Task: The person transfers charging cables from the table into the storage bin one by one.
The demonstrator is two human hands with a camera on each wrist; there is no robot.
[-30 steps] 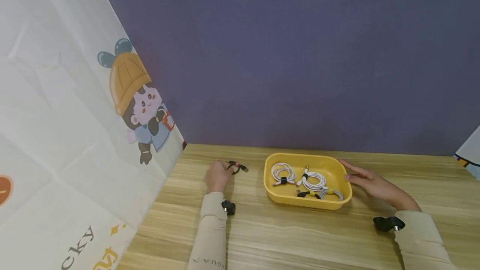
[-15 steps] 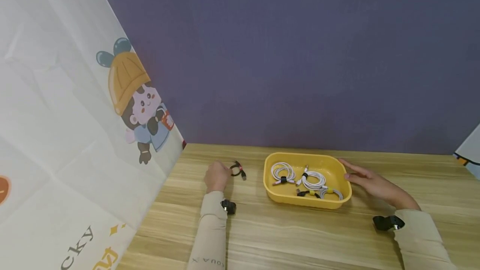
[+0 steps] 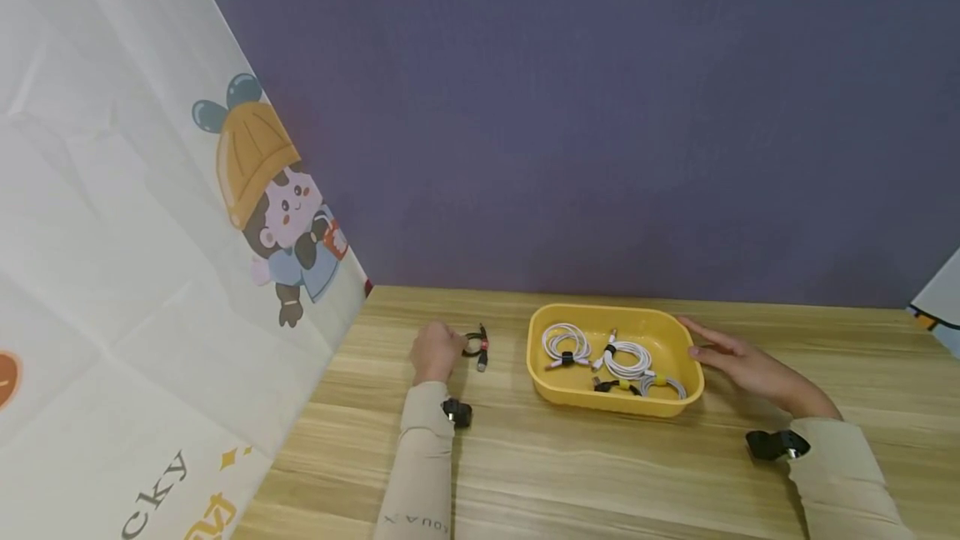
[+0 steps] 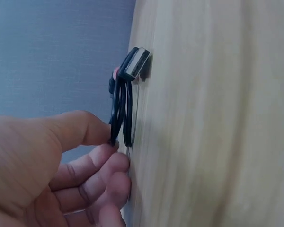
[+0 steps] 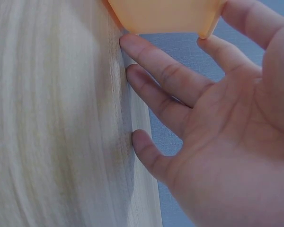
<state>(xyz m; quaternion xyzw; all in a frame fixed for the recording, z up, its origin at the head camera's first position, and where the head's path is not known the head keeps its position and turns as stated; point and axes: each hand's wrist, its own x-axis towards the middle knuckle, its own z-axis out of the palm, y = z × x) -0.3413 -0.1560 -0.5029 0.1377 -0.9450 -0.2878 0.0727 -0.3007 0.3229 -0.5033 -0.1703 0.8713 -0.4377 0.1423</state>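
Between thumb and index finger, my left hand [image 3: 437, 352] pinches a small coiled black USB cable [image 4: 117, 106] by its loop. A red tie binds the coil, and its metal plug [image 4: 138, 64] faces the camera in the left wrist view. The cable is low over the table or on it; which one I cannot tell. My right hand [image 3: 750, 369] touches the right end of a yellow plastic basket [image 3: 615, 404], fingers spread and fairly straight. In the right wrist view, several fingertips rest on the wooden surface beside the basket's wall [image 5: 163, 16].
Inside the basket lie coiled cables: a white one with a black tie [image 3: 566, 344], another white one [image 3: 628, 363], and a grey and black one with yellow ties [image 3: 663, 388]. The wooden table [image 3: 570, 473] ends at a dark blue-grey partition [image 3: 600, 123]. A printed white sheet [image 3: 135, 232] borders the left.
The black cable has turned clockwise in my left hand, its USB plug swinging from pointing right to pointing toward me. My right hand and the basket have stayed put.
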